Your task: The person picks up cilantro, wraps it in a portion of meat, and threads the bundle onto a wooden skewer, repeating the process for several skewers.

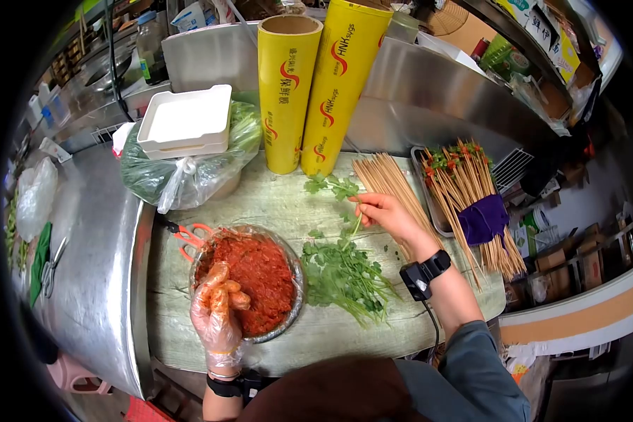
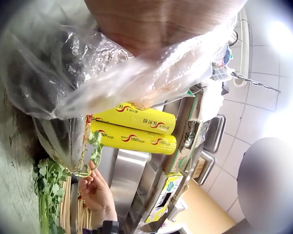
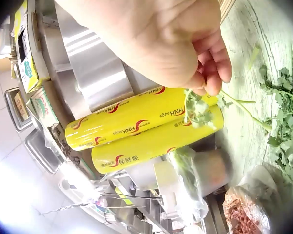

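Observation:
My right hand pinches a sprig of cilantro between thumb and fingers, over the table. In the right wrist view its leaves hang below the fingertips, and a thin stem runs toward the pile. A loose heap of cilantro lies just below that hand. At the left, my left hand, in a clear plastic glove smeared red, rests over red minced meat with fingers loosely bent and nothing visible in them. The meat fills a round bowl lined with clear plastic.
Orange-handled scissors lie beside the bowl. Two yellow film rolls stand at the back, near bagged greens under white trays. Bare wooden skewers lie to the right, beside a tray of bundled skewers with a purple cloth.

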